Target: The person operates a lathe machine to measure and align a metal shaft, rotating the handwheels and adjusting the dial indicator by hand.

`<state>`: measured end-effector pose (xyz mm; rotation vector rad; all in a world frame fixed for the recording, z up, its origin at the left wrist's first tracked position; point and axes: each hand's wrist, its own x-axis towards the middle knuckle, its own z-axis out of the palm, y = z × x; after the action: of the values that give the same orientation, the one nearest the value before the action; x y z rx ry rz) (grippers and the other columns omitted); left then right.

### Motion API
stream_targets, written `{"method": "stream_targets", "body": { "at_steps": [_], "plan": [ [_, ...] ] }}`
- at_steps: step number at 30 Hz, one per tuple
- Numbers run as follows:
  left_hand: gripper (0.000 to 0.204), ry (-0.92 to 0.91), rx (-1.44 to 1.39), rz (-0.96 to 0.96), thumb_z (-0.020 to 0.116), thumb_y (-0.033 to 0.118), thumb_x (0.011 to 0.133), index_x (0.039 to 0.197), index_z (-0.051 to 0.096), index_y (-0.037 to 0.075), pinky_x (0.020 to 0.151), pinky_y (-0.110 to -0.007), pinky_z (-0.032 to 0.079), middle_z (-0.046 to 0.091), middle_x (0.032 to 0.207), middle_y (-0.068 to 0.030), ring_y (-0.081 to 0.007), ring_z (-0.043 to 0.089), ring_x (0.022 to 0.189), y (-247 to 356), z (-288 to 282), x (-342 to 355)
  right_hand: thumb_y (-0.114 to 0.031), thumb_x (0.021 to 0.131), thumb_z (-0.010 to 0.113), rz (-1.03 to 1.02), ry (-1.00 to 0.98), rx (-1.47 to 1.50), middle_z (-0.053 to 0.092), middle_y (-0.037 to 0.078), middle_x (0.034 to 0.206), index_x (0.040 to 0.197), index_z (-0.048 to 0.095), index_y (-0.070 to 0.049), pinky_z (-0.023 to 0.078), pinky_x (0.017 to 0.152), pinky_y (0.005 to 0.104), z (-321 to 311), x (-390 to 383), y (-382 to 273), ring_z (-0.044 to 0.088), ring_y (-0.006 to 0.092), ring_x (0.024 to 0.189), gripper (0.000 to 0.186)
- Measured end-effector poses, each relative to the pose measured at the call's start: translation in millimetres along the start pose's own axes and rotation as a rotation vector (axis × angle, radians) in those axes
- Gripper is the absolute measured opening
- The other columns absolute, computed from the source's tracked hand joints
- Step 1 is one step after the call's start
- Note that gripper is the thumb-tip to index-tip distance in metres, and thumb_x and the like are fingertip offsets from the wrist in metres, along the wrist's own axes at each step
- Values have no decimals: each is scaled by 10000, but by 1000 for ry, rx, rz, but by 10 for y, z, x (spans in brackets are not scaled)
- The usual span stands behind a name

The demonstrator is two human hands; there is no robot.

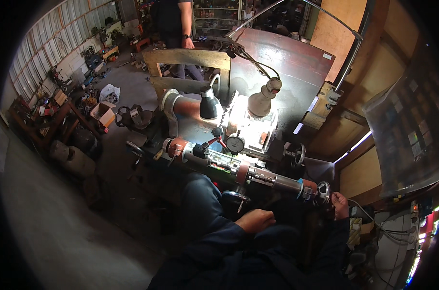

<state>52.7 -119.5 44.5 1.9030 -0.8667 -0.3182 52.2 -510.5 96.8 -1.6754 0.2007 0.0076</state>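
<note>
My right hand is curled closed at the edge of a metal handwheel on the right end of a grinding machine. My left hand lies in a loose fist over my lap, below a second handwheel; no object shows in it. A dial gauge stands above the machine's long spindle assembly, held by a stand with red arms. Behind the gauge is the brightly lit wheel housing; glare hides its detail.
A black lamp and a pale hanging lamp light the machine. Behind a wooden frame stands another person. Clutter and a cardboard box lie on the left. Cables run at the right.
</note>
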Motion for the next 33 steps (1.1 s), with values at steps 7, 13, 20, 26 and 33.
{"method": "stream_targets", "body": {
  "at_steps": [7,13,20,26,33],
  "plan": [
    [73,917,-52,73,630,86,916,894,581,37,601,-361,461,575,766,-126,-271,607,676,33,-316,-79,-137,971,592,5,181,-149,642,8,840,1017,639,-26,458,689,257,173,74,-203,580,102,735,129],
    [127,1477,23,-69,674,97,907,984,617,14,601,-263,414,599,786,-38,-96,489,678,-254,-1245,-63,-124,920,629,-685,388,-624,630,119,943,1041,647,-30,488,796,347,1155,148,-937,628,253,866,154],
    [104,1304,393,26,703,67,867,965,704,33,605,-292,482,722,899,-95,-197,656,732,-441,-1657,122,-217,934,658,-534,-224,-270,703,177,1013,1296,545,-11,534,775,354,2994,720,-1218,699,257,901,432],
    [125,1210,394,-76,674,110,896,982,704,25,809,-384,551,717,972,-153,-321,704,928,-607,-1442,-4,-202,968,605,-509,-258,-502,689,181,1005,1402,372,4,529,769,395,3551,969,-1079,697,259,875,534],
    [144,1101,252,-83,580,63,918,998,691,19,792,-383,549,716,956,-153,-322,704,886,-621,-1480,-29,-101,990,538,-531,-197,-240,659,97,888,1398,327,21,510,643,302,3708,891,-890,629,134,708,476]
  ]
}}
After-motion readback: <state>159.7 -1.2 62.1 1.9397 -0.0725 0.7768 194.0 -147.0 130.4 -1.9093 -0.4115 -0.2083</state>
